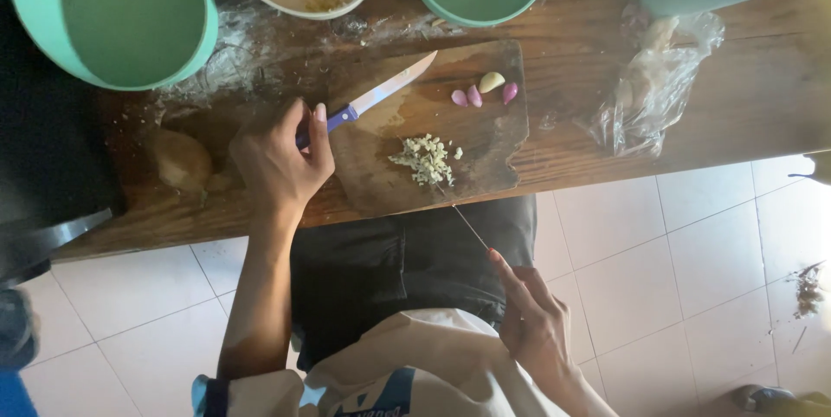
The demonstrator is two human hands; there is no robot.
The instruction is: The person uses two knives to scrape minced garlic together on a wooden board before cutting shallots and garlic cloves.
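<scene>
Gripping a blue-handled knife [370, 99], the left hand [279, 162] keeps its blade flat on the worn wooden cutting board [493, 144] at frame centre, tip toward upper right; right hand [535, 323], lower right, pinches a thin stick [467, 225] between fingertips, clear of the board; minced garlic [424, 157] heaped mid-board; pink peeled cloves [485, 91] beyond; crinkled plastic bag [653, 84] right.

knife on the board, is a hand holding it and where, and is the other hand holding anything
The left hand grips the knife by its blue handle, blade lying over the cutting board. The right hand pinches a thin strand by its end.
</scene>
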